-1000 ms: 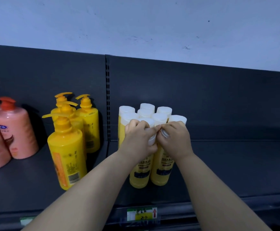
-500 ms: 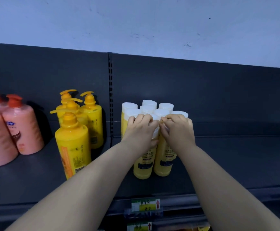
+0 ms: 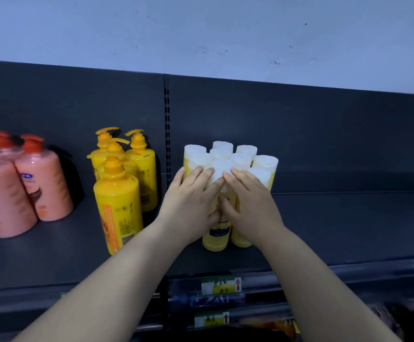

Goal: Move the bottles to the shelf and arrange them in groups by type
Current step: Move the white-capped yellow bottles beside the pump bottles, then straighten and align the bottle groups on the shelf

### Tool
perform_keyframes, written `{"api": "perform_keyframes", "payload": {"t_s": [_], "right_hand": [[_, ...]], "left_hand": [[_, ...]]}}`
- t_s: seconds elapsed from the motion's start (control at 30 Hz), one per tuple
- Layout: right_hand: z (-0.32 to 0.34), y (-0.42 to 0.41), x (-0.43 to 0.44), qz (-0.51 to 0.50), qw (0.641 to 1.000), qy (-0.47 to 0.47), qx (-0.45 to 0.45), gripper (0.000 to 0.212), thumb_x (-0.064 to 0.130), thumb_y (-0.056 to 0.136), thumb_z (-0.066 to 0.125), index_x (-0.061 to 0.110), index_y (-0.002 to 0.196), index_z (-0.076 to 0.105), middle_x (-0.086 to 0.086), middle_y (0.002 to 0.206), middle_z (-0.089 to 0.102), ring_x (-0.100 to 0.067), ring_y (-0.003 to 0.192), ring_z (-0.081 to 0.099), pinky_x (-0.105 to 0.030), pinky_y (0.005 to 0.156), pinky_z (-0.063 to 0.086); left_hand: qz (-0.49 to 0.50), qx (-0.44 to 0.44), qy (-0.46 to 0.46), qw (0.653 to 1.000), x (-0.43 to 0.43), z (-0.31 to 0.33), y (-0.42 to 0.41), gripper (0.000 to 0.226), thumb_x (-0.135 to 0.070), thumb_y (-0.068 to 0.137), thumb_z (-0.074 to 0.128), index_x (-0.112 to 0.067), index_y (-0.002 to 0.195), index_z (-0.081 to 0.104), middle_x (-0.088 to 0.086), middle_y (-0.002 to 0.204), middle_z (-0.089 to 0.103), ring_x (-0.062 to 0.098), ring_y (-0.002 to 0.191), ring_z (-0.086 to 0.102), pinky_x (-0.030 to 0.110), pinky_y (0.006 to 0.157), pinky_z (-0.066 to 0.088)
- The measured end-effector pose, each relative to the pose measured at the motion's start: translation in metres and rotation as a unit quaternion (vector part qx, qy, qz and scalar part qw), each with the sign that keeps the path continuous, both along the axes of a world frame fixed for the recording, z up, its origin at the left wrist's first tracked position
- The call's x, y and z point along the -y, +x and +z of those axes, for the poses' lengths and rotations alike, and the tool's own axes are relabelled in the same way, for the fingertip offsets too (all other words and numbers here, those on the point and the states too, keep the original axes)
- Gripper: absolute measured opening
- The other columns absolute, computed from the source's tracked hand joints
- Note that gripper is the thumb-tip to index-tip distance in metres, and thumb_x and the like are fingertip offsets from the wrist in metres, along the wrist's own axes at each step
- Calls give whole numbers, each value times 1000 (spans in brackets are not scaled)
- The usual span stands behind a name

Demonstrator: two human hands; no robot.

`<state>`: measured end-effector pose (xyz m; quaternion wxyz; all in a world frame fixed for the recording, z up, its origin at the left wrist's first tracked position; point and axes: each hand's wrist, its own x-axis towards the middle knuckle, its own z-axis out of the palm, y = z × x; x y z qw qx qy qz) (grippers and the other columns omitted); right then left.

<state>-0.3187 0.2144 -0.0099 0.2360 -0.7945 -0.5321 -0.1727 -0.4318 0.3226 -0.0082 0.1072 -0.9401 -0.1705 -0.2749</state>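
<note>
Several yellow bottles with white flip caps [image 3: 230, 156] stand bunched together on the dark shelf [image 3: 336, 225]. My left hand [image 3: 191, 201] lies flat against the front left bottle, fingers straight and pressing on it. My right hand [image 3: 249, 201] presses likewise on the front right bottle, fingertips near the caps. Both hands touch each other in the middle and hide most of the two front bottles. Left of them stands a group of yellow pump bottles [image 3: 119, 193], and further left a group of pink pump bottles with red pumps [image 3: 23, 183].
The shelf's back panel [image 3: 299, 134] rises behind the bottles, with a slotted upright [image 3: 167, 134] between the two yellow groups. Price tags [image 3: 220, 285] hang on the shelf's front rail. Bare shelf stretches to the right of the capped bottles.
My fingers have uncurled from the front bottles' caps and now lie straight against the bottles. The view has shifted a little, bringing more pink bottles in at the left.
</note>
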Motion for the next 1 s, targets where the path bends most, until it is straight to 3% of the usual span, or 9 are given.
{"api": "perform_keyframes", "payload": {"t_s": [0.07, 0.23, 0.4, 0.7, 1.0], "right_hand": [[0, -11, 0, 10, 1000, -18, -9, 57, 42, 94, 45, 23, 145, 32, 3, 154, 27, -15, 144, 16, -31, 117, 13], [2, -28, -1, 52, 996, -71, -7, 61, 50, 94, 37, 28, 148, 19, 6, 157, 16, -13, 145, 6, -31, 116, 8], [-2, -27, -6, 100, 991, -84, -13, 63, 55, 94, 32, 33, 149, 12, 7, 158, 10, -12, 145, -1, -28, 115, 1], [-25, -30, -12, 191, 974, -100, -67, 65, 58, 92, 32, 33, 149, 12, 7, 158, 11, -12, 146, 1, -31, 119, 6], [-40, -58, -27, 217, 961, -120, -125, 67, 60, 90, 34, 35, 149, 13, 11, 158, 9, -8, 145, -2, -30, 117, 6]], "left_hand": [[18, -11, -8, 1000, 2, -2, -11, 68, -50, 77, 26, -23, 135, 47, 5, 141, 46, 26, 133, 38, 52, 110, 27], [59, 2, -36, 998, 6, -12, -33, 62, -42, 79, 51, -23, 138, 44, 6, 145, 43, 27, 137, 33, 51, 111, 23], [136, 22, -23, 990, 9, -17, -54, 65, -54, 82, 33, -26, 139, 43, 6, 141, 48, 27, 133, 41, 51, 108, 29], [208, 6, -72, 975, 22, -31, -73, 65, -57, 84, 33, -29, 143, 36, 5, 144, 45, 25, 136, 37, 50, 110, 29], [225, 5, -94, 970, 13, -46, -102, 66, -58, 85, 31, -29, 144, 34, 5, 145, 43, 26, 137, 35, 49, 110, 29]]}}
